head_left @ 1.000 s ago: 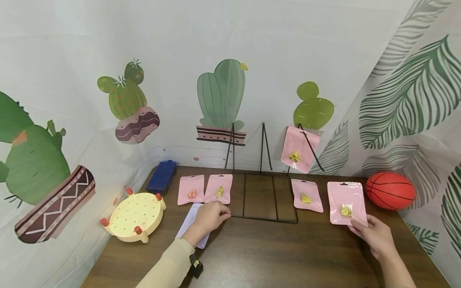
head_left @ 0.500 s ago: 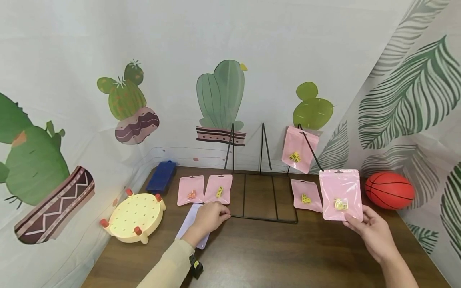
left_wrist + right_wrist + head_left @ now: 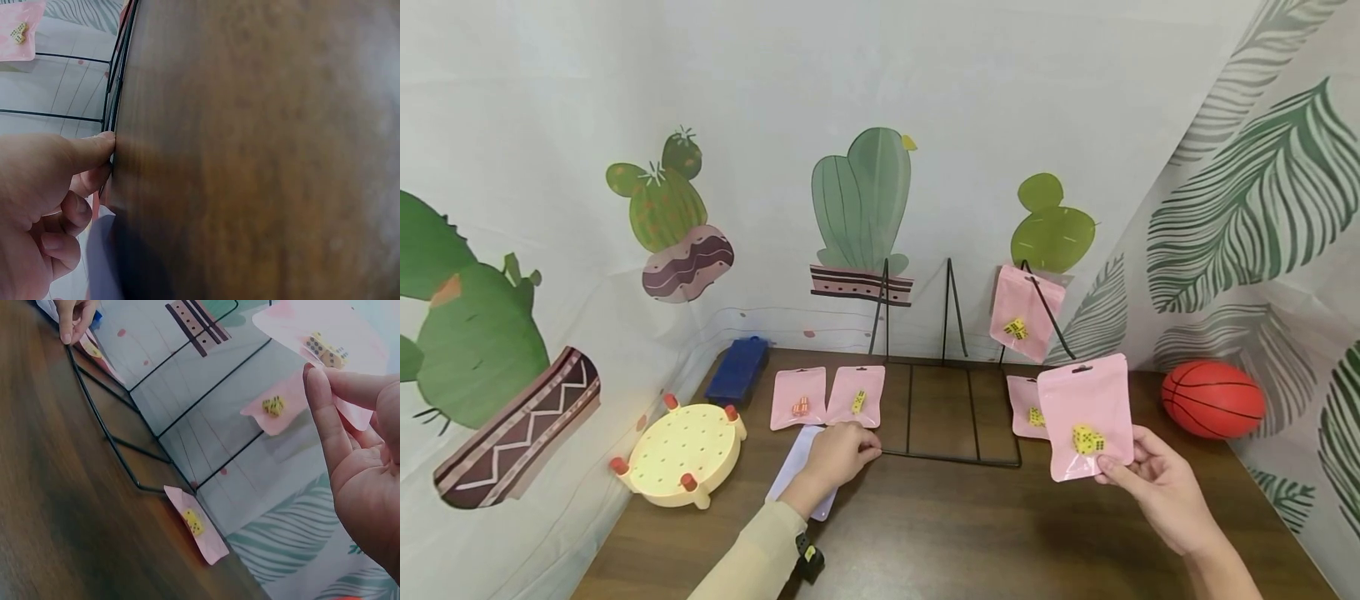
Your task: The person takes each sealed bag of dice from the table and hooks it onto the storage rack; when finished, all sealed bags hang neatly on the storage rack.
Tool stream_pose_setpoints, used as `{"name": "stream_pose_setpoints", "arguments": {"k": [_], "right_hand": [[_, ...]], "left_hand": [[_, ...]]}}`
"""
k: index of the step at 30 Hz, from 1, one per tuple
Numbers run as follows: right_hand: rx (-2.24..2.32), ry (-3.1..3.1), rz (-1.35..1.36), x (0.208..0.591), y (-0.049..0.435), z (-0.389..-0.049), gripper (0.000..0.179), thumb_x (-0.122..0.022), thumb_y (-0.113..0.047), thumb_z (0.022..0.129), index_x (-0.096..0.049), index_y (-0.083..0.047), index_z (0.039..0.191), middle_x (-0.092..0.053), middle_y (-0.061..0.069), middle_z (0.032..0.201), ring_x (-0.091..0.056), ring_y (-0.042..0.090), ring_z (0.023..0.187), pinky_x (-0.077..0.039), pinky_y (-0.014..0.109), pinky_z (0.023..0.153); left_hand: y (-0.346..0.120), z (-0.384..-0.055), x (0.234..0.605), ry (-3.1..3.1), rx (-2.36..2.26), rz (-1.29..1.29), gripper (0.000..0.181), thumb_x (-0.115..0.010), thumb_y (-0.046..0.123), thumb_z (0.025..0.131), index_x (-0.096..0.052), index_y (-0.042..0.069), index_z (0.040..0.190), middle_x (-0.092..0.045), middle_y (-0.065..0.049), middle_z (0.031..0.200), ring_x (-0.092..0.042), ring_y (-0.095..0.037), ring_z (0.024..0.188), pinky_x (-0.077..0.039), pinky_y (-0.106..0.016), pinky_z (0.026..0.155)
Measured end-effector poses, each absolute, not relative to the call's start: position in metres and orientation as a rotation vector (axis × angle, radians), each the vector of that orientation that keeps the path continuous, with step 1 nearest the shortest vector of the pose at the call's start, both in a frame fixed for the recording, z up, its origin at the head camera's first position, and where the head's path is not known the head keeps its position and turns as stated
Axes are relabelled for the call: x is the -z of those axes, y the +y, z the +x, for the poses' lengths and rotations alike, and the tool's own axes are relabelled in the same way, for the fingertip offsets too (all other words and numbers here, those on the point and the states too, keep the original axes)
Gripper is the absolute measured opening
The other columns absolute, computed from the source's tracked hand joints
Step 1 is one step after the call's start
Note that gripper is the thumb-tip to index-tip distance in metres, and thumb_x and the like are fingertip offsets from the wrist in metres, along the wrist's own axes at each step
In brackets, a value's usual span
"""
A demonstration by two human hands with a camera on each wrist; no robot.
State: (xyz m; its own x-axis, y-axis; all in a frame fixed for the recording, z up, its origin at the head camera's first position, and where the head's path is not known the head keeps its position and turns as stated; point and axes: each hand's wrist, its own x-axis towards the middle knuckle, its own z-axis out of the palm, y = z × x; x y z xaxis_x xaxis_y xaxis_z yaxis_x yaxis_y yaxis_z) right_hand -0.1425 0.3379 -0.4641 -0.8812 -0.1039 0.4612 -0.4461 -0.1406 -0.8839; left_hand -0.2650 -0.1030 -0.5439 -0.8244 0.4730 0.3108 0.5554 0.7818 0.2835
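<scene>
My right hand (image 3: 1161, 487) pinches the lower right corner of a pink zip bag (image 3: 1078, 396) between thumb and fingers. Yellow dice (image 3: 1087, 440) show through its window, and a hang slot is at its top. The bag is raised and overlaps another pink bag (image 3: 1024, 400) lying on the table. At the front left corner of the black wire rack (image 3: 951, 457), my left hand (image 3: 56, 181) pinches the bottom wire. One pink bag with yellow dice (image 3: 1026, 312) hangs from the rack's right arm; the middle and left arms carry nothing.
Left of the rack lie two pink bags, one with orange dice (image 3: 797, 400), one with yellow dice (image 3: 855, 392). A lavender bag (image 3: 793, 454) lies partly under my left forearm. A cream round stand (image 3: 685, 450), a blue box (image 3: 737, 371) and a red ball (image 3: 1212, 400) stand nearby.
My right hand has lifted the pink bag off to the left, from near the ball to in front of the bag lying beside the rack. The left hand has stayed still on the rack.
</scene>
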Motion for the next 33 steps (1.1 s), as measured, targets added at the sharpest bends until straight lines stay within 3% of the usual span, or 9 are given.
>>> {"name": "stream_pose_setpoints", "arguments": {"k": [22,33], "right_hand": [[-2.152,-1.767,0.548,0.461,0.317,-0.158,0.041,-0.051,0.031,0.091,-0.057,0.009,0.126,-0.074,0.010,0.104,-0.073,0.016,0.085,-0.060,0.030,0.073],[-2.118,-1.812,0.353,0.456,0.305,-0.179,0.039,-0.060,0.023,0.092,-0.059,0.001,0.124,-0.074,0.005,0.101,-0.073,0.012,0.083,-0.059,0.031,0.075]], "left_hand": [[-0.103,-0.263,0.544,-2.749,0.537,-0.778,0.005,-0.082,0.032,0.090,-0.081,0.028,0.086,-0.073,0.014,0.089,-0.071,-0.013,0.083,-0.054,-0.035,0.064],[-0.103,-0.264,0.545,-2.739,0.532,-0.780,0.004,-0.083,0.031,0.089,-0.081,0.030,0.086,-0.074,0.013,0.088,-0.072,-0.013,0.083,-0.054,-0.036,0.064]]}}
